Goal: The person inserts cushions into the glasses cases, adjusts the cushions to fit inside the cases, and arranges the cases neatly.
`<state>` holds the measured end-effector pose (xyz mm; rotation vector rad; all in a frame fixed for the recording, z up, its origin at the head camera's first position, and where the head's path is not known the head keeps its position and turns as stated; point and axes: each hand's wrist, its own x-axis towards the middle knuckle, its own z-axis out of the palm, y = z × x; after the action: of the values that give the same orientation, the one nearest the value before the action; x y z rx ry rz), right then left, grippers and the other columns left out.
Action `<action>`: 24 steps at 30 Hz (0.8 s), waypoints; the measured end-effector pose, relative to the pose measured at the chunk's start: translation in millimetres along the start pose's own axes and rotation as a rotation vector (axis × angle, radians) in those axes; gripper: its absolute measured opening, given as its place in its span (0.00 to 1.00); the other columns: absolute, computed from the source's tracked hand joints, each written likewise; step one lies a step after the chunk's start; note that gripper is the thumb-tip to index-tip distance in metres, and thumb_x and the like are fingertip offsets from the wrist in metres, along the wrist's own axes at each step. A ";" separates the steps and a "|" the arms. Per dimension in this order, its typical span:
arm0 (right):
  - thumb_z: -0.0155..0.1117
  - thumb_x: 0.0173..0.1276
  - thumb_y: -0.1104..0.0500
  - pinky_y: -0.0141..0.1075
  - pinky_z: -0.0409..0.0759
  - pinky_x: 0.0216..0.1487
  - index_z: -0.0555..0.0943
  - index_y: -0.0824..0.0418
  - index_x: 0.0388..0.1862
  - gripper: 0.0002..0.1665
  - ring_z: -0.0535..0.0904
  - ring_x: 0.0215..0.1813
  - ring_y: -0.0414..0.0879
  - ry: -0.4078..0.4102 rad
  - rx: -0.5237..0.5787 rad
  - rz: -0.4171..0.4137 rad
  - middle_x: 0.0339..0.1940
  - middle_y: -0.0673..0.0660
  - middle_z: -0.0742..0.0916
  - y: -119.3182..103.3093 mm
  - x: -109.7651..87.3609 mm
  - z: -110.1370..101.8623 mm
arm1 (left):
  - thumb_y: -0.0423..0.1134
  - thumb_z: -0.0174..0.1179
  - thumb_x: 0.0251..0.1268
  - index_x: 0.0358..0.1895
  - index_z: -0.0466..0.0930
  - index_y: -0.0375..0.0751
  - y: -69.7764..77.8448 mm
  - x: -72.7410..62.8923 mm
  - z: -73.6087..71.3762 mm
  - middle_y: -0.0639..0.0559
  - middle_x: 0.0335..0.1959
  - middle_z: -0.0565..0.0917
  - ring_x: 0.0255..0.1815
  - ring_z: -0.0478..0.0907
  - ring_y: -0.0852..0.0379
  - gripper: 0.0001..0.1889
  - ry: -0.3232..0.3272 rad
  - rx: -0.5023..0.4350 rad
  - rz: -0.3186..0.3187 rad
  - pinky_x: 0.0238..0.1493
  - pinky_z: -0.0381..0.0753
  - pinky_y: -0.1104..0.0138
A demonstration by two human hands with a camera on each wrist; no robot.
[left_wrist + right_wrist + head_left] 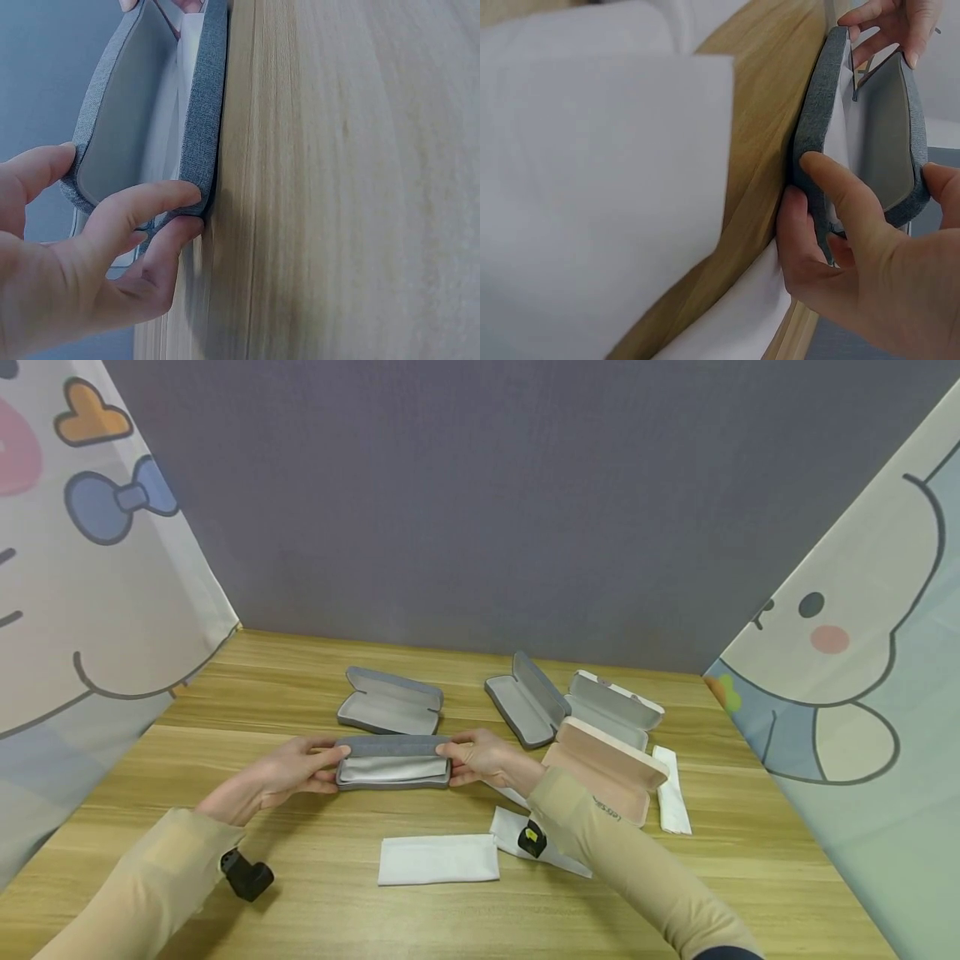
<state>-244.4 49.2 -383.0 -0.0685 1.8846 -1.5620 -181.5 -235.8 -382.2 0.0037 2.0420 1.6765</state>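
A grey fabric glasses case (393, 746) stands part-way open on the wooden table, its hinge side away from me. Inside it lies a folded white cloth (392, 768). My left hand (294, 767) grips the case's left end, thumb on the lid and fingers at the base. At the other end my right hand (486, 757) holds it the same way. Both wrist views show the lid's grey lining (127, 135) between the thumb and fingers. A strip of white cloth shows along the inside of the base in the right wrist view.
Behind stands another open grey case (390, 710). To the right are a third grey case (521, 706), a white case (611, 706) and a pink case (600, 768), all open. White cloths lie in front (438, 860), under my right forearm and at far right (672, 789).
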 end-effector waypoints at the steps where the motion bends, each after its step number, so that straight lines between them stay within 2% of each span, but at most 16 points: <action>1: 0.57 0.71 0.60 0.50 0.79 0.58 0.53 0.76 0.72 0.39 0.80 0.52 0.57 0.000 -0.001 -0.001 0.54 0.73 0.78 0.2 0.2 0.0 | 0.44 0.46 0.76 0.70 0.34 0.15 0.0 0.1 0.0 0.26 0.59 0.69 0.48 0.80 0.58 0.41 0.001 -0.002 -0.002 0.54 0.82 0.62; 17: 0.59 0.69 0.62 0.48 0.81 0.56 0.56 0.76 0.71 0.39 0.79 0.48 0.55 0.034 -0.011 -0.020 0.53 0.73 0.77 3.4 1.5 2.4 | 0.44 0.47 0.76 0.71 0.34 0.16 -1.7 -0.6 -0.3 0.29 0.57 0.71 0.47 0.80 0.59 0.41 -0.002 -0.010 -0.002 0.53 0.82 0.63; 24: 0.59 0.69 0.62 0.49 0.80 0.56 0.55 0.77 0.72 0.39 0.79 0.52 0.58 0.038 -0.025 -0.021 0.57 0.74 0.75 3.1 0.5 2.6 | 0.43 0.46 0.77 0.71 0.33 0.17 -0.6 -1.4 1.4 0.20 0.64 0.59 0.48 0.79 0.58 0.40 0.012 -0.005 -0.009 0.53 0.82 0.63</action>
<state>-242.3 47.7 -386.1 -0.0708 1.9392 -1.5640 -179.5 -235.2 -382.5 -0.0165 2.0435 1.6801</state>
